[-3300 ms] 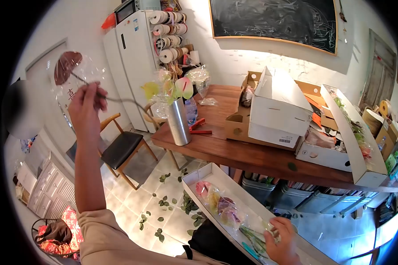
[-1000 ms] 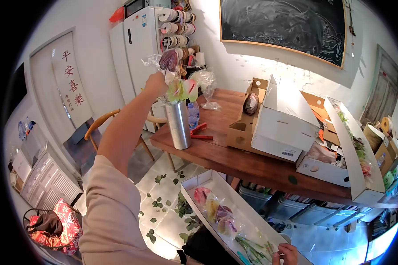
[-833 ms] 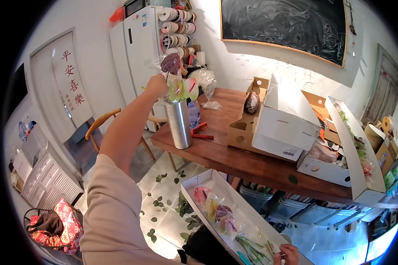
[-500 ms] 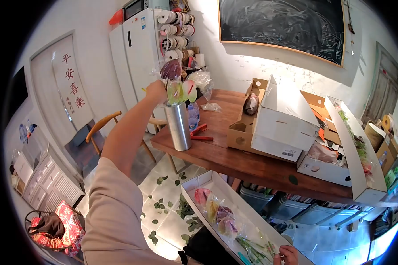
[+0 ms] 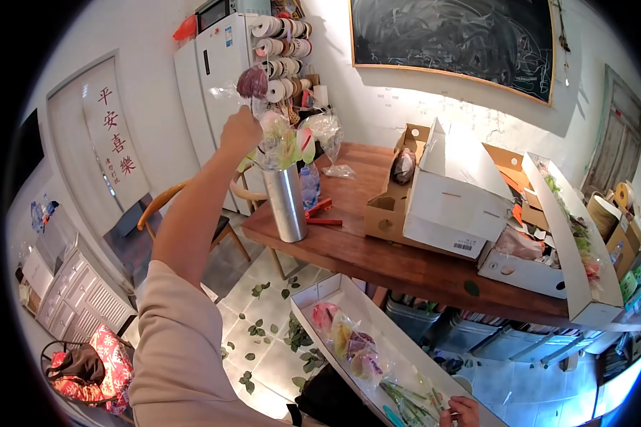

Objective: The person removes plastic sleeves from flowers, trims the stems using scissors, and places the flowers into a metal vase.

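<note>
Above steel vase of wrapped blooms, left fingers pinching dark flower

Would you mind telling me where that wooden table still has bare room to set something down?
Bare wood runs along the table front edge, between the metal vase and the white box. The right end is crowded with open boxes.

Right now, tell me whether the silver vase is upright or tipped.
Upright: the silver vase stands on its base on the wooden table, wrapped flowers sticking out its top.
</note>
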Tool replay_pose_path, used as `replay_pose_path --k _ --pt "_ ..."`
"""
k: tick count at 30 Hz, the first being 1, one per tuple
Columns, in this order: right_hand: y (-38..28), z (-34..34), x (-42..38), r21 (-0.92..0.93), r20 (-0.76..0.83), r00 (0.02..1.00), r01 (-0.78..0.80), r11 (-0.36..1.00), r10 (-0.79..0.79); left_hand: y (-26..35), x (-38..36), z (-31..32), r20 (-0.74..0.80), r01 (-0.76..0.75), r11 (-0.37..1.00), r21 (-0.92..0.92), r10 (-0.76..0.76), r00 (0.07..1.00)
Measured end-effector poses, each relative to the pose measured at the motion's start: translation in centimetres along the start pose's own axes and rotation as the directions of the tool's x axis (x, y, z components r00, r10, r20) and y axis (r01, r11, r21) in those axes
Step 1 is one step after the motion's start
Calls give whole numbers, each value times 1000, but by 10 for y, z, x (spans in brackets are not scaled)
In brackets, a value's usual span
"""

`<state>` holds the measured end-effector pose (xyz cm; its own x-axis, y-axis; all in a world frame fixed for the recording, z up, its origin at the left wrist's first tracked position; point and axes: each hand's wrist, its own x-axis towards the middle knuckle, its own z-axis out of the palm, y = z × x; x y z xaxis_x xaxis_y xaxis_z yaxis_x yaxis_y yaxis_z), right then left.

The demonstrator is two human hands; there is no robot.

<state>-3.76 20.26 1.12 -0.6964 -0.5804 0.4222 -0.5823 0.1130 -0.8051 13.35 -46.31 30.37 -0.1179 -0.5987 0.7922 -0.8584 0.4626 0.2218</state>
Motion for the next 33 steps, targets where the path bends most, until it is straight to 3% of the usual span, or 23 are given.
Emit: replay_pose_path --k 6,13,16,20,22,25,28,31,33 --pt "-2 1 1 3 2 999 -33 999 33 21 8 -58 -91 -26 1000 17 28 995" --pt "-3 7 1 36 4 999 -38 999 38 6 15 -57 -96 -25 1000 2 25 995" --pt "-5 10 1 47 6 999 -41 998 41 15 -1 -47 252 212 920 -330 -131 959" --pt "-10 9 1 26 21 999 -27 999 27 -1 -7 -6 371 66 983 -172 3 928" --pt "-13 8 1 16 31 999 -32 999 31 15 -16 -15 545 109 987 -118 -28 838" --pt "-12 9 -1 26 29 999 -35 999 34 10 -28 7 361 -47 999 -15 49 931" --pt "-11 9 -2 24 19 1000 -22 999 21 6 -20 16 277 -71 997 7 66 958" --pt "-10 9 -5 27 24 999 -45 999 44 4 -1 10 175 45 991 -122 -23 984" --pt "-7 9 -6 33 35 998 -50 998 49 2 2 8 230 75 987 -140 -41 972"
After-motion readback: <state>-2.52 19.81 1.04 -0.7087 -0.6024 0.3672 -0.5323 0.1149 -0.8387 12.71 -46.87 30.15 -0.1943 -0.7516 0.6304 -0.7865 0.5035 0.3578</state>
